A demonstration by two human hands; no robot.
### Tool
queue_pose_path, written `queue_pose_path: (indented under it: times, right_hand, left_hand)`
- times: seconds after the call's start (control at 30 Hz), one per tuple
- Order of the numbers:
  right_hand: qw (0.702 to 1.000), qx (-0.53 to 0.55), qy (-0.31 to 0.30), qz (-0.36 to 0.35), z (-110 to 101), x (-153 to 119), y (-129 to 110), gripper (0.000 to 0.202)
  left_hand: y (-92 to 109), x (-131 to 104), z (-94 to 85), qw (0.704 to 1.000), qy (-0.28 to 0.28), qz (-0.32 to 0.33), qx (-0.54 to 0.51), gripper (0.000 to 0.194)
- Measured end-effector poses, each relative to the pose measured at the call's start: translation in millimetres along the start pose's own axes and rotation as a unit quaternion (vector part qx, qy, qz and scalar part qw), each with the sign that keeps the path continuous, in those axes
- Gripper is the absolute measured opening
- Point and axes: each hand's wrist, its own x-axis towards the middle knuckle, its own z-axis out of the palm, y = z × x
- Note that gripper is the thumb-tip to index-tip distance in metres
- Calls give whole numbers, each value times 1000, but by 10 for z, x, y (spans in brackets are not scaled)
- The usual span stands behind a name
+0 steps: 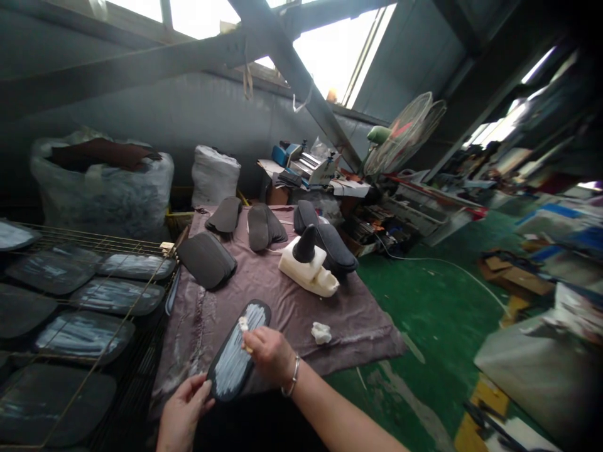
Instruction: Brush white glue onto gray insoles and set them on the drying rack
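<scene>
While the left hand (181,405) pinched the near end of a dark insole (238,351) at bottom centre, fingers closed on its edge, the right hand (268,353) gripped a small white applicator (244,326) (streaks of pale glue showed) over the cloth-covered desk (292,314).

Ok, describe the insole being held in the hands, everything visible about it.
The insole is a flat, dark, elongated oval piece with rounded ends, looking like foam or board. Its upper face is streaked with whitish, wet-looking paste over most of its length. It lies tilted over the edge of the mauve cloth. The left hand pinches its near end; the right hand presses a small pale applicator against it.
</scene>
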Motion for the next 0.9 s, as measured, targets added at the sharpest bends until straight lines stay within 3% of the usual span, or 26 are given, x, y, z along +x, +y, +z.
queue_pose_path:
  times: [0.1, 0.27, 0.33, 0.5, 0.6, 0.7, 0.77, 0.9]
  right_hand:
    - [999, 51, 10, -14, 18, -48, -80, 10]
    - [990, 42, 117, 70, -119, -12, 224, 20]
    - [992, 22, 100, 72, -142, -35, 230, 19]
    - [997, 70, -13, 13, -119, -190, -153, 11]
    - [993, 101, 42, 45, -191, -215, -116, 16]
    - [990, 50, 106, 84, -282, -214, 78, 19]
    - [993, 22, 74, 86, -301, -238, 71, 17]
    - [994, 89, -12, 60, -239, -304, -257, 14]
  left_hand:
    - [17, -17, 5, 1000, -3, 5, -3, 52]
    - [19, -24, 4, 1000, -5, 13, -1, 52]
    - [13, -16, 1, 1000, -6, 11, 0, 53]
    - [5, -2, 9, 1000, -2, 1, 1, 56]
    - [-17, 10, -1, 1000, -4, 7, 7, 54]
    - [-49, 15, -26, 1000, -13, 14, 17, 51]
    - [-60, 6, -35, 999, -19, 16, 24, 49]
    - [-41, -17, -17, 999, -22, 23, 28, 47]
